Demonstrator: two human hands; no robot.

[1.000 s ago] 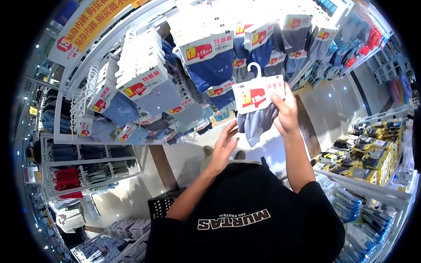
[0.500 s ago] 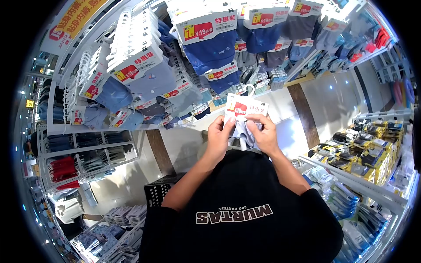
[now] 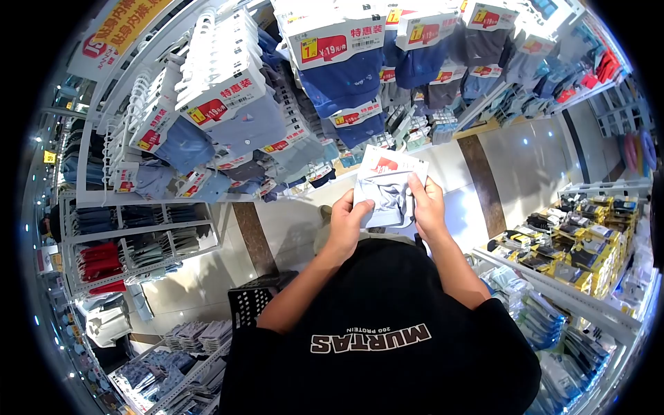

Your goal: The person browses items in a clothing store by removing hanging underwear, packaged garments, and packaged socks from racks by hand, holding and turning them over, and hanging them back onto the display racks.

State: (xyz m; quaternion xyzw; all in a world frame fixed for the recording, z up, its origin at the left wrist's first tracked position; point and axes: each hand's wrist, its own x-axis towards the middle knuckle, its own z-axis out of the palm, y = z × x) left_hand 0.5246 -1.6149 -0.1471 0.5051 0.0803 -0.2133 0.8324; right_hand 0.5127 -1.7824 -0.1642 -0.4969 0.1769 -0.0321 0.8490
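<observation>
My left hand (image 3: 350,216) grips the left side of a pair of light grey underpants (image 3: 389,200), thumb pressed on the cloth. On the opposite edge my right hand (image 3: 428,205) is closed, its thumb near the top. Behind the cloth rises a white header card (image 3: 373,156) with a red price patch, partly covered by the bunched fabric. The fingers of both hands are mostly hidden behind the pack. Above them hang blue underpants (image 3: 339,83) on similar carded hangers, apart from my hands.
A white rack (image 3: 97,200) of hanging carded underpants fills the upper side. Low shelves with yellow packs (image 3: 588,242) stand at the right, folded clothes (image 3: 176,370) at the lower left. A black perforated basket (image 3: 245,304) is beside my left arm.
The grey underpants, earlier hanging bunched below the card, are now spread up over its lower part. Both hands have shifted their grip to its sides. The card's hook no longer shows.
</observation>
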